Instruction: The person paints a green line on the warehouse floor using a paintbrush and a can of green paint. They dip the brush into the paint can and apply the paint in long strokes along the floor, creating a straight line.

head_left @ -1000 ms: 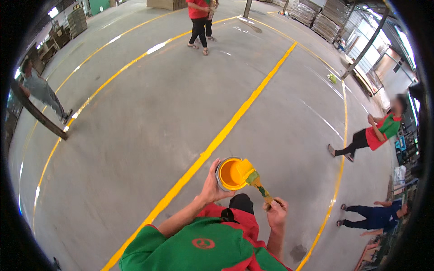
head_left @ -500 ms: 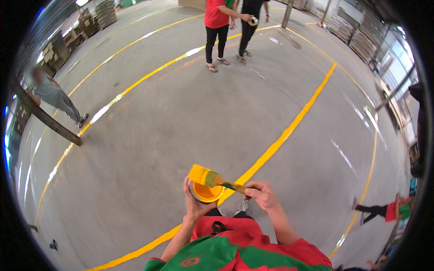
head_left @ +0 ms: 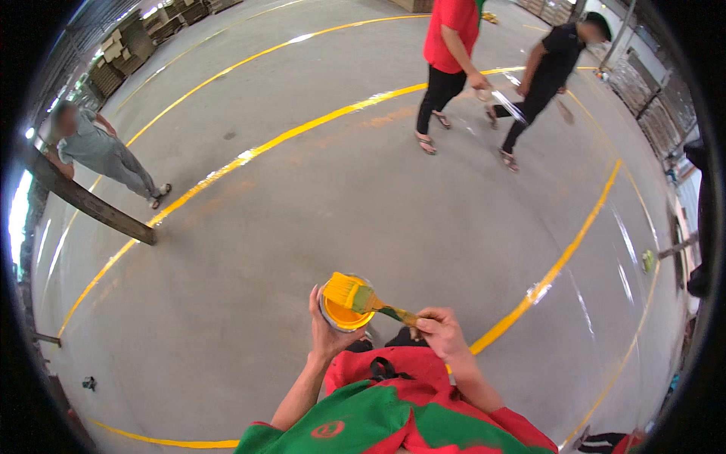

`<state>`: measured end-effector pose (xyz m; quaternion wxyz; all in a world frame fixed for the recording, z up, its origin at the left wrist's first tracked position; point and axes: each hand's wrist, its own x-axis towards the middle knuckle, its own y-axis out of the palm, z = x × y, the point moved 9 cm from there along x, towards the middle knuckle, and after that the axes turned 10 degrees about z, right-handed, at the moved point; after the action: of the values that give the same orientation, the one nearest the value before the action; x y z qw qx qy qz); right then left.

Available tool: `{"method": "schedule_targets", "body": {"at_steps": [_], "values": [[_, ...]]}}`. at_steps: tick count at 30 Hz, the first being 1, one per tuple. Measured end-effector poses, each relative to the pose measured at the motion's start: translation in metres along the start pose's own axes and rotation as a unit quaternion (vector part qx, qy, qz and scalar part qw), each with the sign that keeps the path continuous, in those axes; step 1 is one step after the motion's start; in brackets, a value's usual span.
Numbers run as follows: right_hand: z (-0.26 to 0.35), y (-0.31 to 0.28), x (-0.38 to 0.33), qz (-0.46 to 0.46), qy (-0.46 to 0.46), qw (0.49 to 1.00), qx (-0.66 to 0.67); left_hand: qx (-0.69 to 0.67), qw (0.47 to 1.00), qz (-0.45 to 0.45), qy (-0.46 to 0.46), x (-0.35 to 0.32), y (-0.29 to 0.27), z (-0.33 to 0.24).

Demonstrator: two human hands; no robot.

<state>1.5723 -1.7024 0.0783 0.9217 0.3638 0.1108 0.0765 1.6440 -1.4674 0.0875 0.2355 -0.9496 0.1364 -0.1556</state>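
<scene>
My left hand is wrapped round the side of a small open can of yellow paint, held in front of my body. Between the fingers of my right hand is the handle of a wide paintbrush. Its bristles are coated in yellow and lie across the can's mouth, pointing left. Green paint stains the ferrule and handle. Whether the brush rests on the rim, I cannot tell.
Yellow lines cross the grey concrete floor. Ahead walk a person in red holding a tape roll and a person in black. At left, a person in grey stands beside a slanting post. Stacks stand far left.
My view has shifted, so the near yellow line now lies farther right. The two people ahead have moved right and closer. Can and brush stay together in my hands.
</scene>
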Motion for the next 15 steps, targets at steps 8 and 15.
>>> {"method": "schedule_targets", "body": {"at_steps": [8, 15], "values": [[0.088, -0.07, 0.294, 0.01, -0.056, 0.998, 0.002, 0.062, 0.997, 0.011, 0.051, 0.305, -0.02, 0.108], [0.15, -0.075, 0.534, 0.089, -0.025, 0.994, -0.059, 0.08, 0.995, -0.01, 0.062, 0.491, -0.046, 0.167]]}}
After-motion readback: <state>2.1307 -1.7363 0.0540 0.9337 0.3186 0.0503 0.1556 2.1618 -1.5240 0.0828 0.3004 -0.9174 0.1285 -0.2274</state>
